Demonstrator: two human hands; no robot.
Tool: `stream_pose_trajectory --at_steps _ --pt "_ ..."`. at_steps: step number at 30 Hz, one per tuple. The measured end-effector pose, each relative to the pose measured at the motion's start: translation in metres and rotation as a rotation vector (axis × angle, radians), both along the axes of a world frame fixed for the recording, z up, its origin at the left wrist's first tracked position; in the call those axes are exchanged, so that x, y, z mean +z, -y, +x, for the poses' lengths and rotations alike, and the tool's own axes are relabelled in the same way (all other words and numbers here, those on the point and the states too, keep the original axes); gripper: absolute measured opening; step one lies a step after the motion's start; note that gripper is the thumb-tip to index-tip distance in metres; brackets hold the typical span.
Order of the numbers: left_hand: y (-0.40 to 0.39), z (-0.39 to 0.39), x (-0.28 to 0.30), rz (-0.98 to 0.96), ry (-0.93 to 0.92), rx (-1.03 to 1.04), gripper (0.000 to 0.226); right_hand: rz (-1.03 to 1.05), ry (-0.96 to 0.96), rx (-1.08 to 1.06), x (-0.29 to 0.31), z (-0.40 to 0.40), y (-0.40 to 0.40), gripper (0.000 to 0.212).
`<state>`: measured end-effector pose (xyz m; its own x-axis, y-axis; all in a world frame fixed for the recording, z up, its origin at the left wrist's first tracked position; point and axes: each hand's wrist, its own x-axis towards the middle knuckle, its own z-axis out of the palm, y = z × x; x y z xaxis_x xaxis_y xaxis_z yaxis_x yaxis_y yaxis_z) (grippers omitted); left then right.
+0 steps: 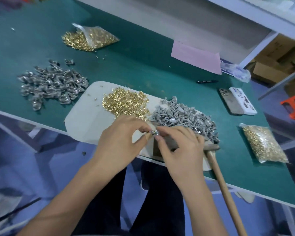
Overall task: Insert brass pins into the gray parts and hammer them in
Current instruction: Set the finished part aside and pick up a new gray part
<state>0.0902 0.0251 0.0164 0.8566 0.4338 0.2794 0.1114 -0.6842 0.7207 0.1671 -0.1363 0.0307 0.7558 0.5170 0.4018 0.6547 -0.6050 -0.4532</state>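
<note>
Above the beige board (85, 120), both hands, left hand (119, 142), right hand (179, 150), pinching small part (154, 133)

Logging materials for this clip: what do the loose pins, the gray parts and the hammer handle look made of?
Pins: shiny yellow metal, likely brass, judging by bright glints.
Gray parts: matte, uniform gray, probably moulded plastic.
Hammer handle: pale, unpainted wood, smooth tan surface.

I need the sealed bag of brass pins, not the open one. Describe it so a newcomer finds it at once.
Start at the green table and go to its right end, past the gray parts pile and the hammer. The sealed bag lies flat there, alone near the front edge. Unlike the far-left open bag, no pins spill from it.
</note>
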Motion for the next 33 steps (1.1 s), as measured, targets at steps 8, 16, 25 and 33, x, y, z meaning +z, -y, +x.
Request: stream_pose_trajectory --at_steps 8,16,25,33 --pt "-0.066 -0.046 -0.016 0.019 -0.061 0.231 0.011 -0.089 -0.099 0.252 -0.008 -0.01 -0.1 0.011" --pt "-0.123 -0.08 -0.033 0.08 -0.19 0.502 0.009 -0.23 -0.205 0.438 -0.027 -0.027 -0.195 0.011" --pt "-0.15 -0.07 -0.034 0.043 -0.201 0.645 0.025 -0.2 -0.195 0.366 -0.03 -0.022 -0.247 0.013" --pt "-0.138 -0.067 -0.031 0.034 -0.169 0.651 0.01 -0.154 -0.19 0.376 -0.028 -0.015 -0.249 0.013"
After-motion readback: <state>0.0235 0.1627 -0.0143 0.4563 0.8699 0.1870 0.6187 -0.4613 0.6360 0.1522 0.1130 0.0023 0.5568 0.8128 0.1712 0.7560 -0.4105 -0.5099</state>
